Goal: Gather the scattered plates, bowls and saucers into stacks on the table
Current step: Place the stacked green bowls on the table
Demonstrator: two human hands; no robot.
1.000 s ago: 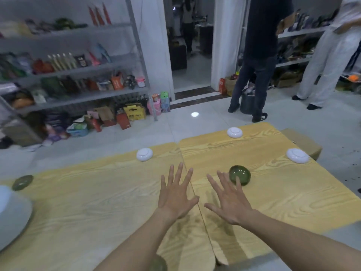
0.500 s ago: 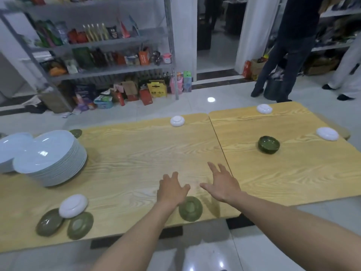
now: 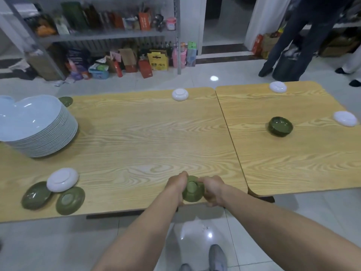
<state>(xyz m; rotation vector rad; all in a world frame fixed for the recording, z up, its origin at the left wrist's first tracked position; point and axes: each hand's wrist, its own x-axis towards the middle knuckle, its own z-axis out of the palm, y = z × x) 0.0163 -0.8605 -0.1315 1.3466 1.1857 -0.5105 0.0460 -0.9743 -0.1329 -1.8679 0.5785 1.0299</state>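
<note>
Your left hand (image 3: 176, 184) and right hand (image 3: 213, 189) grip a green bowl (image 3: 193, 191) from either side at the near edge of the table (image 3: 136, 137). The fingers curl round its rim, their tips hidden. At far left, the plate stack (image 3: 43, 130) is cut off by the frame.

Stockroom or small shop, not a home. Grey metal shelving (image 3: 109, 35) runs along the back wall, crammed with bottles, packets and cartons. Overflow boxes (image 3: 157, 61) stand on the floor beneath it. More loaded shelves (image 3: 340, 43) at far right, blurred, with a person (image 3: 312, 26) standing before them. Glossy pale floor tiles (image 3: 48, 243), white walls, an open doorway (image 3: 222, 22) to another room. Two wood-grain tables (image 3: 136, 133) sit edge to edge mid-room. On the left one is a tall stack of identical white plates (image 3: 43, 133), a catering quantity rather than a household's.
</note>
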